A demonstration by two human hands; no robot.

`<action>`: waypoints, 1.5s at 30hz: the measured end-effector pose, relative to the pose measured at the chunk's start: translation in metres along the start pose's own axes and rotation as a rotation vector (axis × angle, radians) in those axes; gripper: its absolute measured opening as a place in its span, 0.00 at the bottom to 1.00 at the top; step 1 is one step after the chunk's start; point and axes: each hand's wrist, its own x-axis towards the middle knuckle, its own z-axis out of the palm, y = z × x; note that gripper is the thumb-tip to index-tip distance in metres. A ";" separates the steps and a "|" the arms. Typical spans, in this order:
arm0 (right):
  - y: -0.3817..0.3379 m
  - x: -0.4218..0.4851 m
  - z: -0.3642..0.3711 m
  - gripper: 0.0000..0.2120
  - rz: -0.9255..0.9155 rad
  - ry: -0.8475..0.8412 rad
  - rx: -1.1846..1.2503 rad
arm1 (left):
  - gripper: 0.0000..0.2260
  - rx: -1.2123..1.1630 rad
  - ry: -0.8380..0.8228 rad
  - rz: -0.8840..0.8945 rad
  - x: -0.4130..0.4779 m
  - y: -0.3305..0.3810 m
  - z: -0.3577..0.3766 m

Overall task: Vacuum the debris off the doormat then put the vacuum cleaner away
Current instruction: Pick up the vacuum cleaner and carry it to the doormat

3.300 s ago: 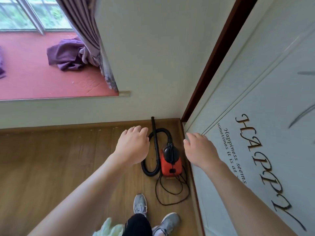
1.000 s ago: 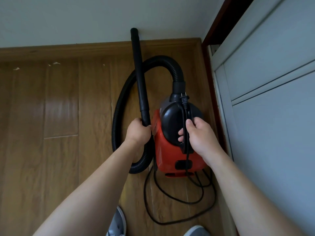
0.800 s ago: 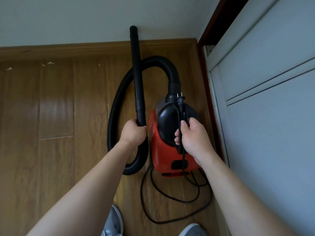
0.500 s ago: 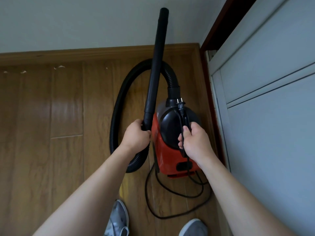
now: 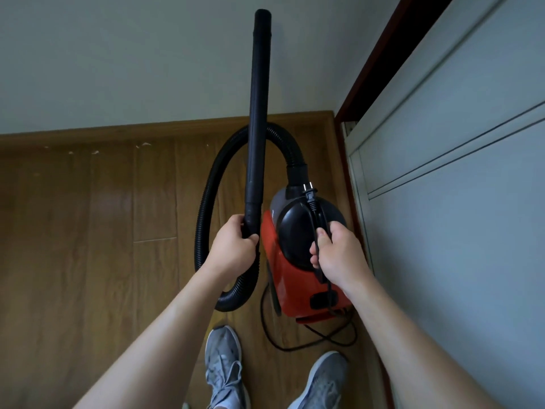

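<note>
Head view, person standing in a room corner over a red and black canister vacuum cleaner (image 5: 298, 261) that sits on the wooden floor (image 5: 88, 231) close beside a pale panelled door (image 5: 457, 172). The left hand (image 5: 233, 249) has its fingers (image 5: 249, 239) curled fully round the lower end of the black wand (image 5: 258, 113), which is raised nearly upright with its open tip against the white wall (image 5: 132, 54). The right hand (image 5: 339, 255) is closed over the top handle of the canister and pins the power cord (image 5: 312, 338) against it, the plug (image 5: 309, 193) sticking out just above the knuckles. The ribbed hose (image 5: 206, 208) loops from the canister's front collar round to the wand and lies partly on the floor. No doormat is in view, so the cleaning itself appears not yet begun; the step in hand is judged to be lifting the machine to carry it. Likely faults: the slack cord trailing behind the canister, near both grey shoes (image 5: 224, 367), could catch a foot or snag as the body rises; the hose loop could drag or kink (its lowest bend rests on the boards); the upright wand tip could scrape the wall, and the canister could knock the door or the dark door frame (image 5: 389, 54), since the corner leaves little room to swing. The skirting board (image 5: 118, 134) closes off the far side.
</note>
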 end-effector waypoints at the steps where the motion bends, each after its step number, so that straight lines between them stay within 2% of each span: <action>1: -0.010 -0.011 -0.005 0.11 -0.005 0.007 -0.005 | 0.17 -0.001 -0.005 0.004 -0.010 0.009 -0.007; 9: -0.099 -0.094 -0.040 0.12 -0.049 0.062 0.021 | 0.11 -0.102 0.037 0.052 -0.095 0.083 -0.062; 24: -0.248 -0.237 -0.090 0.12 -0.196 0.123 -0.011 | 0.09 -0.207 0.093 0.207 -0.250 0.195 -0.184; 34: -0.318 -0.343 -0.107 0.12 -0.326 0.123 0.000 | 0.08 -0.271 0.213 0.281 -0.350 0.232 -0.254; 38: -0.345 -0.380 -0.110 0.12 -0.374 0.098 0.054 | 0.05 -0.288 0.274 0.300 -0.388 0.236 -0.280; 45: -0.379 -0.422 -0.109 0.13 -0.496 0.027 0.032 | 0.09 -0.333 0.384 0.321 -0.444 0.238 -0.312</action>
